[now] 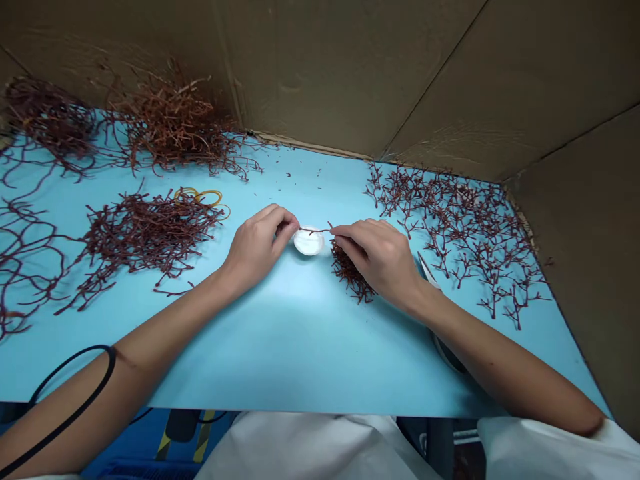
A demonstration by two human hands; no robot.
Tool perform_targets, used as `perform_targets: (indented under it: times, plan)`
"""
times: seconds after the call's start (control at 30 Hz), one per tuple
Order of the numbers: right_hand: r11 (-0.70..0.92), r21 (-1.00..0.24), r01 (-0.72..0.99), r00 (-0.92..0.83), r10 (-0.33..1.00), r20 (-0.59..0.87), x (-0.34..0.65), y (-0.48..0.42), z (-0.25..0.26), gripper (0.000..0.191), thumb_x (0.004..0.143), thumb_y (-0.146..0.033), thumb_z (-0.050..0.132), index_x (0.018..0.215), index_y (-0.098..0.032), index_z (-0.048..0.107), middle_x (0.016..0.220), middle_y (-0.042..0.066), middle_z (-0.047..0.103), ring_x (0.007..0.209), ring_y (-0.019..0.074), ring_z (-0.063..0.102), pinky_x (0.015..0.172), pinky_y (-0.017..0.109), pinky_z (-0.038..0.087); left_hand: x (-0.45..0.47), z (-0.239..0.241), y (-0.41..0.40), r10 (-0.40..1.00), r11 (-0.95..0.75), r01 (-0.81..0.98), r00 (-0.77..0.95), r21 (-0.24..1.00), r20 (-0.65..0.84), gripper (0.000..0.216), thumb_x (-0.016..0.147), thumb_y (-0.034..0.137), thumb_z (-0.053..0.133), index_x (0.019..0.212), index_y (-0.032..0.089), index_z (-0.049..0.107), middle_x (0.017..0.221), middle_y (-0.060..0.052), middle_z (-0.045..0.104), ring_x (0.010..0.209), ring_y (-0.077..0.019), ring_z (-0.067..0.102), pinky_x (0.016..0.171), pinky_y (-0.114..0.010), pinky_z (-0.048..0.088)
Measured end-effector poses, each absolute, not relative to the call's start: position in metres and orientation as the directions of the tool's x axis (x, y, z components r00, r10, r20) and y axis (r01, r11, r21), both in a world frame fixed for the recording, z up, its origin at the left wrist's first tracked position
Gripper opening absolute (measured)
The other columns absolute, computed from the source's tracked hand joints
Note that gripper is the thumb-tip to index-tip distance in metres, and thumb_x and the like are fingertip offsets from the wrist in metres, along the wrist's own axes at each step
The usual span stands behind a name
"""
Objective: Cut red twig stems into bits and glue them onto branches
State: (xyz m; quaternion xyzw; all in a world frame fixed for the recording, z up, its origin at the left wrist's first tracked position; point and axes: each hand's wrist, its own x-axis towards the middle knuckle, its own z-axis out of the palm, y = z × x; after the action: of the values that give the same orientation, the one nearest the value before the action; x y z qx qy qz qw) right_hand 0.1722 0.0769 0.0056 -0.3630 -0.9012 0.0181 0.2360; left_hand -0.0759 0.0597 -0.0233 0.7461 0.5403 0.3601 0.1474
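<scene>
A thin reddish-brown twig (315,231) is stretched between my two hands, over a small white dish (309,244). My left hand (261,241) pinches its left end between thumb and forefinger. At the other end, my right hand (379,252) pinches it too, where a short side shoot sticks up. Beneath my right hand lies a small heap of short twig pieces (353,272), partly covered by the hand. The pointed tip of scissors (427,269) shows beside my right wrist; the forearm hides the rest.
Left of my hands lies a pile of branched twigs (150,230), with yellow rubber bands (210,196) at its edge. Bigger twig bundles (173,127) stand at the back left. Many small forked twigs (450,213) spread across the right. Cardboard walls (320,73) enclose the blue table (280,360).
</scene>
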Motion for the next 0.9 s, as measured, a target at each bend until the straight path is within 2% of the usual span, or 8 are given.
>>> perform_targets:
  times: [0.1,0.23,0.43,0.57,0.73,0.9]
  plan:
    - [0.748,-0.12,0.653,-0.675,0.647,0.354,0.171,0.079,0.005,0.024,0.109,-0.026,0.053,0.114,-0.021,0.077,0.094,0.007,0.081,0.083,0.0218,0.065,0.075,0.036,0.04,-0.078,-0.026,0.061,0.872,-0.427,0.805,0.244,0.413,0.425,0.016,0.105,0.022,0.053,0.099,0.018,0.067,0.098,-0.008,0.072,0.085,-0.0204,0.064,0.071,-0.031,0.046]
    - [0.768,-0.031,0.639,-0.721,0.612,0.325,0.169,0.081,0.006,0.026,0.11,-0.026,0.052,0.113,-0.02,0.077,0.091,0.008,0.079,0.082,0.0223,0.061,0.074,0.036,0.037,-0.08,-0.03,0.063,0.802,-0.491,0.85,0.355,0.192,0.479,0.022,0.108,0.021,0.048,0.101,0.017,0.069,0.096,-0.01,0.072,0.086,-0.0238,0.065,0.069,-0.034,0.046]
    - [0.793,0.006,0.609,-0.752,0.575,0.322,0.167,0.081,0.009,0.024,0.109,-0.02,0.052,0.116,-0.018,0.075,0.092,0.008,0.077,0.084,0.0225,0.061,0.076,0.035,0.038,-0.082,-0.031,0.062,0.729,-0.526,0.85,0.466,-0.024,0.502,0.029,0.111,0.024,0.045,0.098,0.016,0.069,0.089,-0.01,0.07,0.082,-0.0256,0.062,0.07,-0.037,0.044]
    - [0.804,0.008,0.595,-0.769,0.566,0.296,0.163,0.08,0.012,0.022,0.108,-0.018,0.052,0.114,-0.019,0.074,0.092,0.008,0.077,0.084,0.0222,0.061,0.076,0.034,0.037,-0.083,-0.028,0.061,0.68,-0.553,0.822,0.54,-0.135,0.496,0.029,0.11,0.019,0.044,0.095,0.015,0.069,0.085,-0.01,0.068,0.079,-0.0263,0.06,0.069,-0.038,0.042]
    - [0.803,-0.009,0.596,-0.768,0.573,0.286,0.159,0.08,0.012,0.022,0.108,-0.017,0.052,0.113,-0.02,0.073,0.091,0.008,0.077,0.084,0.0222,0.06,0.077,0.034,0.037,-0.085,-0.028,0.061,0.686,-0.553,0.821,0.545,-0.141,0.482,0.03,0.11,0.018,0.043,0.095,0.016,0.069,0.086,-0.01,0.068,0.078,-0.0261,0.06,0.069,-0.038,0.041]
    - [0.787,-0.042,0.616,-0.744,0.598,0.296,0.159,0.08,0.011,0.024,0.11,-0.025,0.05,0.112,-0.02,0.074,0.092,0.008,0.078,0.084,0.0226,0.063,0.077,0.035,0.039,-0.088,-0.032,0.061,0.727,-0.541,0.841,0.461,0.011,0.509,0.027,0.111,0.022,0.044,0.1,0.016,0.068,0.091,-0.011,0.069,0.082,-0.026,0.063,0.071,-0.037,0.044]
